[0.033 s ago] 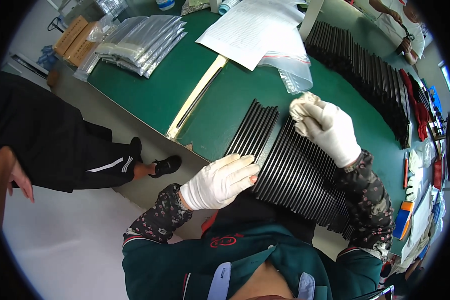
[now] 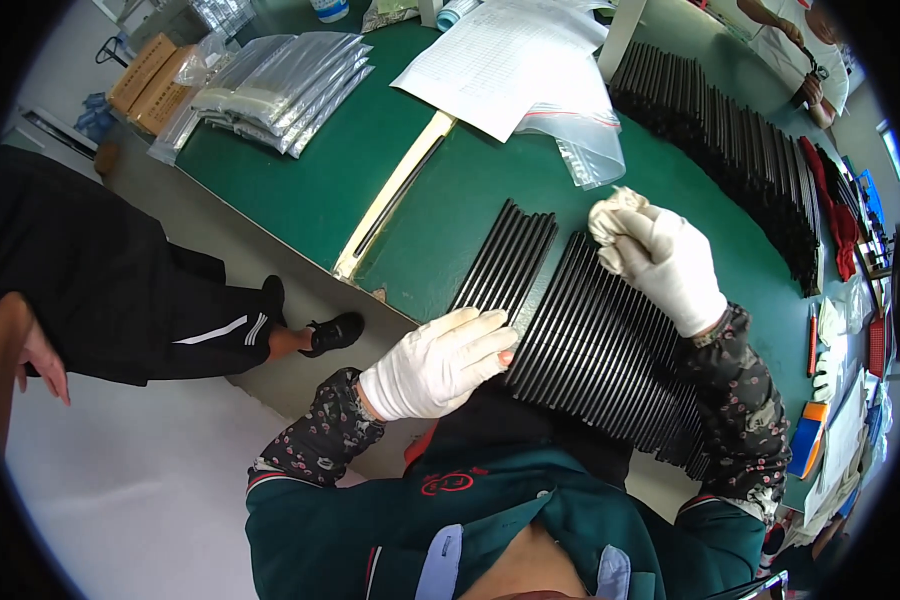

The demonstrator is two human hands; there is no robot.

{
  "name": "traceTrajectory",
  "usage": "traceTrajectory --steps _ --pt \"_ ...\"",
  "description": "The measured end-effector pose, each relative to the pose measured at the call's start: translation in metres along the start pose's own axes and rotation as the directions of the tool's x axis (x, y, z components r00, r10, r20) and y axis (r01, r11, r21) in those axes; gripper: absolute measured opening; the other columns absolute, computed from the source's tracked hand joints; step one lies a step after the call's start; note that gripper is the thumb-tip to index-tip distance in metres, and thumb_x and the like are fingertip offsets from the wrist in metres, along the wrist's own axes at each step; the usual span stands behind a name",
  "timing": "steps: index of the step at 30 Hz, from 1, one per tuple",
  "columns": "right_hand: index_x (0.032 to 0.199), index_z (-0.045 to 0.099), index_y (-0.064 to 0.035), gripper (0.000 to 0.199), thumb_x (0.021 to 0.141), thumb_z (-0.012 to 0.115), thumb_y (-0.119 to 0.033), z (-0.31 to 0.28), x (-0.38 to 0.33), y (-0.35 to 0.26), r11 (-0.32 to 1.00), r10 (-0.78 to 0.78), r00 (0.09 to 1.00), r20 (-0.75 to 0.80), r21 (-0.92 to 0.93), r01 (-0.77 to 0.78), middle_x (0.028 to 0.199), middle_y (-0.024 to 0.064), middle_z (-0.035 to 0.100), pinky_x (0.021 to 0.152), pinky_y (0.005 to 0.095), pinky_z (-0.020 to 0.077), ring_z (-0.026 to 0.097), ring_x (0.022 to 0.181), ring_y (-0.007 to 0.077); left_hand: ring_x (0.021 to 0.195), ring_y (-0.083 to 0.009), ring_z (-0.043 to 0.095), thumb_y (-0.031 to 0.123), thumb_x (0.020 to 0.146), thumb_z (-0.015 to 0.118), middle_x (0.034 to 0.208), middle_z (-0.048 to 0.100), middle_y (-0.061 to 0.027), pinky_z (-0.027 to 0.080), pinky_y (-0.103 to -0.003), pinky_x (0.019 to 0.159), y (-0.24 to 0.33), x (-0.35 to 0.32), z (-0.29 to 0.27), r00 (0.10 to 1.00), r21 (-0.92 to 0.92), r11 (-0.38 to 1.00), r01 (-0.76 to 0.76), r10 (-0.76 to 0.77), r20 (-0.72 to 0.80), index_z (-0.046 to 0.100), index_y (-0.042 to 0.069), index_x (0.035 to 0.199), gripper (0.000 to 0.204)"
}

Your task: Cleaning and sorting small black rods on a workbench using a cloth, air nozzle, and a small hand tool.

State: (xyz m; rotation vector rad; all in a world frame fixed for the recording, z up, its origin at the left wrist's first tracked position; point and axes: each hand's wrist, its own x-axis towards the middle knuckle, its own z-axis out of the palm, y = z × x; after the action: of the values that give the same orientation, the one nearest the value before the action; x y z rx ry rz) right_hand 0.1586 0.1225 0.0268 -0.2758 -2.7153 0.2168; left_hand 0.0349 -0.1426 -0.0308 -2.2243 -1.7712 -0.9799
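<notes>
My left hand (image 2: 438,364), in a white glove with one bare fingertip, lies with its fingers stretched out over the near ends of a small group of black rods (image 2: 510,256). A wider row of black rods (image 2: 600,350) lies side by side to the right, separated by a narrow gap. My right hand (image 2: 673,262), also in a white glove, is closed round a crumpled off-white cloth (image 2: 616,220) near the far ends of that row. Whether the cloth touches the rods I cannot tell.
More black rods (image 2: 715,130) stand packed along the right of the green table (image 2: 280,195). Beyond my hands are paper sheets (image 2: 500,65), a clear plastic bag (image 2: 595,160) and stacked plastic packs (image 2: 285,85). Someone in black trousers (image 2: 195,310) stands at left; another person (image 2: 795,55) works far right.
My right hand has shifted slightly to the right with the cloth. My left hand and the rods stay where they were.
</notes>
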Motion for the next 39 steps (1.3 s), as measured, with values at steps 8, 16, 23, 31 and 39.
traceTrajectory --steps 8,16,23,31,39 --pt "0.099 0.068 -0.0103 0.015 0.084 0.064 -0.015 -0.011 -0.018 0.016 0.984 0.171 0.983 -0.066 0.056 -0.168 0.091 0.0077 0.068 0.070 0.0328 0.0533 0.067 0.080 0.0247 0.106 -0.0350 0.061 0.001 0.064 0.065 0.113 0.062 -0.0135 0.049 -0.044 0.092 0.000 0.003 -0.005 0.999 0.013 1.000 -0.002 0.001 0.047 0.059 0.000 0.107 0.044" --pt "0.089 0.063 -0.0114 0.009 0.080 0.062 -0.013 0.003 0.012 -0.056 0.935 -0.304 0.938 0.166 0.241 0.260 0.078 0.0087 0.063 0.058 0.0389 0.0516 0.063 0.064 0.0294 0.102 -0.0318 0.062 0.001 0.079 0.064 0.110 0.063 -0.0133 0.051 -0.042 0.089 0.005 0.007 -0.003 0.997 -0.004 1.000 0.023 -0.022 0.067 0.058 0.000 0.107 0.029" --pt "0.077 0.058 -0.0131 0.011 0.074 0.065 -0.020 0.016 0.025 -0.052 0.903 -0.428 0.868 0.252 0.073 0.424 0.063 0.0042 0.055 0.054 0.0354 0.0490 0.059 0.059 0.0250 0.102 -0.0319 0.062 0.000 0.076 0.063 0.110 0.064 -0.0140 0.051 -0.042 0.089 0.002 0.004 0.000 1.000 -0.034 0.999 0.008 -0.008 0.002 0.059 -0.001 0.108 0.032" --pt "0.074 0.064 -0.0152 0.007 0.076 0.066 -0.021 0.012 0.026 -0.053 0.930 -0.364 0.823 0.435 0.131 0.342 0.070 0.0044 0.059 0.064 0.0339 0.0524 0.062 0.065 0.0233 0.103 -0.0310 0.063 0.002 0.078 0.063 0.112 0.064 -0.0136 0.052 -0.044 0.089 0.002 0.001 0.000 1.000 -0.033 0.999 0.007 -0.007 0.019 0.060 0.000 0.109 0.031" --pt "0.080 0.066 -0.0127 0.010 0.083 0.058 -0.008 -0.021 -0.002 -0.011 0.985 0.056 0.985 0.160 0.150 -0.081 0.075 0.0010 0.066 0.066 0.0302 0.0524 0.066 0.070 0.0185 0.102 -0.0339 0.063 0.001 0.077 0.064 0.112 0.064 -0.0131 0.051 -0.043 0.088 0.000 -0.003 0.003 0.999 -0.004 1.000 0.010 -0.010 -0.033 0.054 0.004 0.117 0.041"
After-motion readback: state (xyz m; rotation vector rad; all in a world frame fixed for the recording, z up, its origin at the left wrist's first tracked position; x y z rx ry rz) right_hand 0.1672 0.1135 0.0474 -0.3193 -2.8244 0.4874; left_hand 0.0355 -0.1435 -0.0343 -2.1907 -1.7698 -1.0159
